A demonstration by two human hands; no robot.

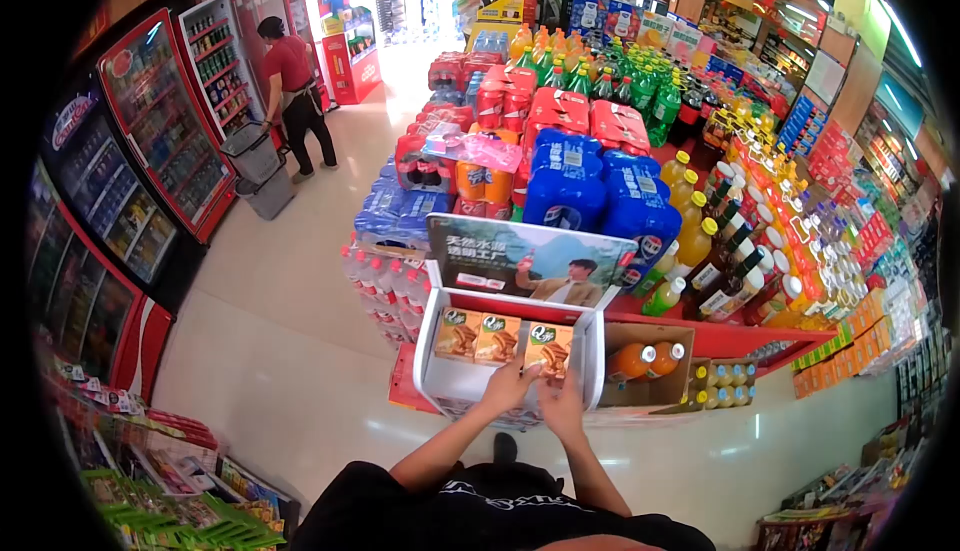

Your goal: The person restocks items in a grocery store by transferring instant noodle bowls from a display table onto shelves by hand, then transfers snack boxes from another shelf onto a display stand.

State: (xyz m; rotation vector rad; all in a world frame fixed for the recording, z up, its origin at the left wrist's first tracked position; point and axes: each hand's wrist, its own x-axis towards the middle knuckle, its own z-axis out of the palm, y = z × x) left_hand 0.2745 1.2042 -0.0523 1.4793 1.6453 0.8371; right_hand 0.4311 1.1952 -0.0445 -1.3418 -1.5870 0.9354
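An orange snack box marked with a "Q" stands at the right of a white display bin. My left hand has its fingers closed at the box's lower left edge. At the lower right edge is my right hand, its fingers bent against the box and partly hidden. Two matching snack boxes, one at the far left and one in the middle, stand side by side in the bin. Behind them rises a printed sign board.
Stacked drink packs and many bottles fill the stand behind the bin. A carton with orange bottles sits to the right. At the left, a person holds grey baskets near the fridges. Shelves flank me.
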